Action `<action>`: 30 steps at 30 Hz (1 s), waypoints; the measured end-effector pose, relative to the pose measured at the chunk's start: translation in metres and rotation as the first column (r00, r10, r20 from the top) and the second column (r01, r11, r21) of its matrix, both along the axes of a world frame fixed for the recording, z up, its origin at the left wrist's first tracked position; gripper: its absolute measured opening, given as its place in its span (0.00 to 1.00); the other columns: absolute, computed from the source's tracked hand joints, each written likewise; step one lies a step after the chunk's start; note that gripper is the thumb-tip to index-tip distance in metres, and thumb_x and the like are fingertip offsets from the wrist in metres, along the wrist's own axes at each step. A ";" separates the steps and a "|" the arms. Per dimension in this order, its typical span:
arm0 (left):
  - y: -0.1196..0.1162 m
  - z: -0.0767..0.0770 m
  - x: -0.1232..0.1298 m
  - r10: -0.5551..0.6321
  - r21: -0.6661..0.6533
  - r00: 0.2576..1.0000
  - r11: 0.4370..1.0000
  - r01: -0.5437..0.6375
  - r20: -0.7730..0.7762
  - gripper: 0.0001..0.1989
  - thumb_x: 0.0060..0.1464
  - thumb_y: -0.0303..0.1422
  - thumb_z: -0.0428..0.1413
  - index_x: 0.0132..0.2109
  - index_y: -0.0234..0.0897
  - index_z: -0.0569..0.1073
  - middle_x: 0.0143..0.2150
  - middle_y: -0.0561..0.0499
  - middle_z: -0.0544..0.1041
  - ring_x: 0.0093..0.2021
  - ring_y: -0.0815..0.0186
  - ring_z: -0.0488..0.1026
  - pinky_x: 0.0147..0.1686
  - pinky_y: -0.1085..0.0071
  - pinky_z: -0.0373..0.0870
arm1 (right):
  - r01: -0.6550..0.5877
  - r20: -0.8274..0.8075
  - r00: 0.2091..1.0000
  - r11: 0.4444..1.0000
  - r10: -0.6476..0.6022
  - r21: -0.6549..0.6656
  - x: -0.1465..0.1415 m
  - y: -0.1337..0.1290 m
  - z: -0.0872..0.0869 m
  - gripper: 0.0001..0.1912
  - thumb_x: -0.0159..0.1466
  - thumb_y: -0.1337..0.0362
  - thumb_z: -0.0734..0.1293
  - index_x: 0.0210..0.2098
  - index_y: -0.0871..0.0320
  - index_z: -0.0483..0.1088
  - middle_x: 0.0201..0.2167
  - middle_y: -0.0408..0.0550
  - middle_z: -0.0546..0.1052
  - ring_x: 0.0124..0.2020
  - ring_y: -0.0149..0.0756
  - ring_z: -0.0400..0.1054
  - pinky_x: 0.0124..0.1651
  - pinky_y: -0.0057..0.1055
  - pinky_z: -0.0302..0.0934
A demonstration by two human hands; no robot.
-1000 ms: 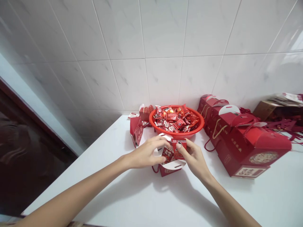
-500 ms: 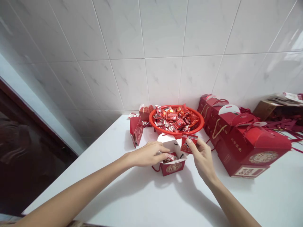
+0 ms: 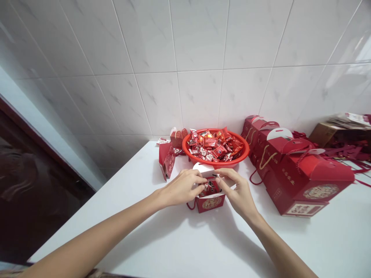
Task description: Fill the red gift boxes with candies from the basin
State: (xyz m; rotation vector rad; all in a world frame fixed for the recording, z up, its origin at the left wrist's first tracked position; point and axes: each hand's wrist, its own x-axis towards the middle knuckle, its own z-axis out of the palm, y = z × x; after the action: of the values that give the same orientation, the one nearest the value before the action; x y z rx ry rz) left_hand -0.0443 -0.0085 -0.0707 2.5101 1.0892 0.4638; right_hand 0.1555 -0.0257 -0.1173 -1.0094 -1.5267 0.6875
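Observation:
A small red box with white inner flaps stands open on the white table. Red packets lie inside it. At the box's left side is my left hand, its thumb and forefinger reaching over the rim onto the packets. My right hand is at the right side, thumb inside the opening and fingers over the right flap. Whether either hand grips a packet is too small to tell. Just behind the box sits a red basket heaped with red wrapped sweets.
Closed red gift boxes stand in a row on the right, with dark red ribbons and a cardboard box beyond. Left of the basket are a folded red card and a small red box. A tiled wall rises behind.
My right hand has moved left and down to the box, and the red packet it held up is now down in the opening. My left hand has hardly moved.

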 end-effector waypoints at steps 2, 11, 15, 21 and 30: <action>0.000 0.001 0.000 -0.010 0.006 1.000 1.000 0.010 0.028 0.13 0.65 0.32 0.51 0.46 0.38 0.80 0.43 0.45 0.76 0.44 0.58 0.73 0.47 0.63 0.70 | 0.028 0.008 1.000 0.999 -0.028 0.022 0.001 0.000 -0.001 0.10 0.64 0.57 0.68 0.40 0.53 0.78 0.42 0.49 0.81 0.44 0.43 0.74 0.48 0.39 0.66; -0.001 0.001 0.000 -0.067 0.136 0.997 0.988 0.073 -0.045 0.14 0.66 0.33 0.49 0.44 0.39 0.80 0.47 0.45 0.75 0.49 0.57 0.72 0.54 0.56 0.66 | 0.198 0.009 0.980 0.975 -0.200 0.100 0.015 0.005 -0.006 0.08 0.63 0.58 0.67 0.35 0.53 0.77 0.45 0.51 0.78 0.50 0.46 0.70 0.55 0.44 0.61; -0.004 0.008 0.001 -0.213 0.067 0.965 0.972 0.225 -0.152 0.15 0.65 0.34 0.50 0.55 0.40 0.75 0.65 0.44 0.68 0.61 0.52 0.68 0.61 0.55 0.61 | 0.185 0.048 0.981 0.981 -0.188 0.064 0.019 0.007 -0.011 0.10 0.63 0.57 0.67 0.39 0.54 0.77 0.48 0.53 0.77 0.54 0.48 0.69 0.55 0.44 0.62; 0.001 0.031 0.013 -0.218 -0.073 0.907 0.976 0.205 -0.360 0.31 0.55 0.35 0.55 0.66 0.43 0.64 0.71 0.42 0.59 0.62 0.46 0.66 0.57 0.54 0.66 | 0.107 0.104 0.988 0.993 -0.112 0.048 0.017 0.008 -0.017 0.10 0.62 0.57 0.67 0.40 0.55 0.75 0.46 0.52 0.77 0.51 0.46 0.71 0.55 0.43 0.63; 0.008 0.030 0.035 -0.190 -0.123 0.898 0.981 0.153 -0.396 0.25 0.50 0.31 0.56 0.57 0.43 0.70 0.50 0.45 0.68 0.51 0.53 0.69 0.52 0.59 0.67 | 0.068 0.123 0.990 0.997 -0.072 0.034 0.016 0.008 -0.023 0.10 0.59 0.63 0.64 0.40 0.55 0.74 0.42 0.51 0.79 0.46 0.45 0.73 0.51 0.41 0.66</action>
State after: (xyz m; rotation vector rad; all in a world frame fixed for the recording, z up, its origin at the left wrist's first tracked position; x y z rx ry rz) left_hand -0.0091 -0.0001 -0.0407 2.6575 0.9831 -0.1659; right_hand 0.1714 -0.0173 -0.1406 -1.0946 -1.5960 0.5595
